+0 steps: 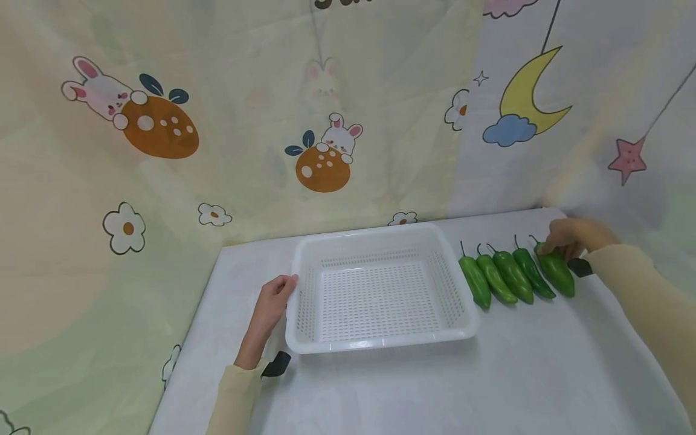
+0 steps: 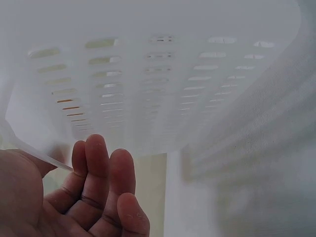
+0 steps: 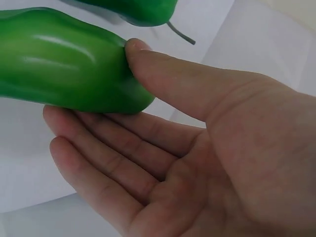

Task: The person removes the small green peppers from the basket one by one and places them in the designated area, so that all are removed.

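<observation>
My left hand (image 1: pixel 270 303) grips the left rim of a white plastic basket (image 1: pixel 380 344) with perforated walls and floor. In the left wrist view the thumb lies on one side of the rim, partly hidden, and the fingers (image 2: pixel 97 163) on the other, beside the slotted wall. My right hand (image 1: pixel 582 234) is at the stem end of the rightmost green pepper (image 1: pixel 558 275). Up close in the right wrist view, the thumb presses one side of that glossy pepper (image 3: pixel 54 64) and the fingers curve against its opposite side. The pepper lies near the table surface.
Several more green peppers (image 1: pixel 507 272) lie side by side between the basket and my right hand, stems pointing away. A white cloth covers the table (image 1: pixel 380 393). Behind it hangs a curtain (image 1: pixel 244 151) printed with rabbits, flowers and a moon.
</observation>
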Demonstrator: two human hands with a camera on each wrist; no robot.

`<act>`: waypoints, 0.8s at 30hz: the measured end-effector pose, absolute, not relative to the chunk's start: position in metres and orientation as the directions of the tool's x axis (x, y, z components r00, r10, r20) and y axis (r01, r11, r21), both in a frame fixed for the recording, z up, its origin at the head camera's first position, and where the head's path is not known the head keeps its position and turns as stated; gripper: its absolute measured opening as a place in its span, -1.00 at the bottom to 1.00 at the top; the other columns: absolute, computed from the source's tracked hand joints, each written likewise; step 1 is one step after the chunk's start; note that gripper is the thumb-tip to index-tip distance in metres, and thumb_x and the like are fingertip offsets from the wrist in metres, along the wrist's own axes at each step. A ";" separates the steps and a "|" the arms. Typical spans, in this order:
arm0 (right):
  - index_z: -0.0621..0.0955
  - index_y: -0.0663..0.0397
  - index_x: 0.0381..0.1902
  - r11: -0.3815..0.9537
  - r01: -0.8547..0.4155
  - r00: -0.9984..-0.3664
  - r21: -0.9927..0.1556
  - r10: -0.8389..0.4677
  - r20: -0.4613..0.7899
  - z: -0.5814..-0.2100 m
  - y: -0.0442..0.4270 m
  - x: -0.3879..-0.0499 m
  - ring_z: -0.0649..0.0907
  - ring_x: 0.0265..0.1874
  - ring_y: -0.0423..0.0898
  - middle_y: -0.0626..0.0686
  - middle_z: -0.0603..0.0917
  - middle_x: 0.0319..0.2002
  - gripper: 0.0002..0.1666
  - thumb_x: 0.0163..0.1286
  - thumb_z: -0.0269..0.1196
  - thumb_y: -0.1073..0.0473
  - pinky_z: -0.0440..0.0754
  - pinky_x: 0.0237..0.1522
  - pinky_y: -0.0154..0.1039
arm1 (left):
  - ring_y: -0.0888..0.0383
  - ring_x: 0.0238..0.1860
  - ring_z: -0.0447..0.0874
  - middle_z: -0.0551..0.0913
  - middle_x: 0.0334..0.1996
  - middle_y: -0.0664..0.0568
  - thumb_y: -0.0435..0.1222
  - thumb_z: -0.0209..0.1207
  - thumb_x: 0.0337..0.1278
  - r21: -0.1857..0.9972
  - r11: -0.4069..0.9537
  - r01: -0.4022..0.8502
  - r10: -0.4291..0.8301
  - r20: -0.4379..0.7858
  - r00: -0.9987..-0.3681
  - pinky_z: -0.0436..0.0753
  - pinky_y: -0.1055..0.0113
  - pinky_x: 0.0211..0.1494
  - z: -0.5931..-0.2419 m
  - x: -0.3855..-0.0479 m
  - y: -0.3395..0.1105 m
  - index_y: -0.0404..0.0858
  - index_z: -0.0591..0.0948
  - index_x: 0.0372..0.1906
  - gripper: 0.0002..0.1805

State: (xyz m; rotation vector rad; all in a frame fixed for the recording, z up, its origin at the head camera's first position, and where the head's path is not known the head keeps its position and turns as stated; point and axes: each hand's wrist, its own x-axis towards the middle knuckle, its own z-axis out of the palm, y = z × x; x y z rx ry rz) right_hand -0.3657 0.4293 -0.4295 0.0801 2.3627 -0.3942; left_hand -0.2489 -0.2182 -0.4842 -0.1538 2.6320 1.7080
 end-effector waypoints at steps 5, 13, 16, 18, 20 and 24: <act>0.41 0.69 -0.03 0.940 0.184 -0.735 -0.286 -0.062 -0.675 -0.433 0.432 -0.366 0.71 -0.26 0.11 0.34 0.65 -0.27 -0.32 0.42 0.26 0.02 0.71 -0.13 -0.04 | 0.11 -0.32 0.67 0.73 -0.15 -0.17 0.03 0.06 0.48 0.909 0.409 -0.085 -0.084 -0.056 -0.995 0.61 0.33 -0.20 -0.483 -0.248 -0.217 -0.27 0.63 -0.02 -0.56; 0.39 0.71 -0.02 0.930 0.186 -0.732 -0.318 -0.085 -0.676 -0.439 0.434 -0.362 0.72 -0.25 0.10 0.38 0.65 -0.25 -0.26 0.42 0.27 -0.03 0.72 -0.11 -0.04 | 0.11 -0.33 0.67 0.73 -0.17 -0.17 0.03 0.06 0.48 0.905 0.415 -0.096 -0.090 -0.064 -0.994 0.61 0.33 -0.21 -0.481 -0.247 -0.216 -0.26 0.64 -0.03 -0.58; 0.38 0.72 -0.01 0.926 0.182 -0.734 -0.331 -0.096 -0.672 -0.440 0.432 -0.359 0.72 -0.24 0.09 0.37 0.65 -0.24 -0.27 0.44 0.25 -0.02 0.72 -0.10 -0.04 | 0.11 -0.33 0.66 0.73 -0.18 -0.17 0.02 0.06 0.48 0.903 0.420 -0.094 -0.091 -0.061 -0.994 0.61 0.33 -0.21 -0.480 -0.246 -0.216 -0.26 0.63 -0.04 -0.58; 0.39 0.72 -0.02 0.925 0.176 -0.738 -0.338 -0.103 -0.666 -0.438 0.430 -0.357 0.72 -0.24 0.09 0.36 0.64 -0.25 -0.28 0.46 0.23 -0.02 0.72 -0.09 -0.03 | 0.11 -0.34 0.66 0.73 -0.18 -0.17 0.01 0.06 0.49 0.902 0.422 -0.093 -0.093 -0.059 -0.994 0.60 0.33 -0.21 -0.479 -0.246 -0.216 -0.27 0.63 -0.05 -0.59; 0.39 0.72 -0.02 0.923 0.176 -0.741 -0.341 -0.104 -0.663 -0.438 0.429 -0.356 0.72 -0.23 0.10 0.36 0.64 -0.25 -0.30 0.48 0.21 -0.01 0.71 -0.08 -0.03 | 0.11 -0.34 0.67 0.73 -0.18 -0.18 0.01 0.05 0.49 0.903 0.421 -0.092 -0.093 -0.059 -0.994 0.61 0.33 -0.22 -0.479 -0.246 -0.217 -0.27 0.63 -0.04 -0.59; 0.37 0.74 0.00 0.920 0.188 -0.743 -0.345 -0.097 -0.663 -0.434 0.425 -0.353 0.72 -0.22 0.12 0.39 0.64 -0.23 -0.29 0.50 0.18 0.00 0.71 -0.05 -0.01 | 0.11 -0.34 0.67 0.73 -0.16 -0.19 0.01 0.05 0.49 0.903 0.419 -0.099 -0.094 -0.065 -0.993 0.61 0.33 -0.22 -0.478 -0.246 -0.217 -0.28 0.63 -0.03 -0.58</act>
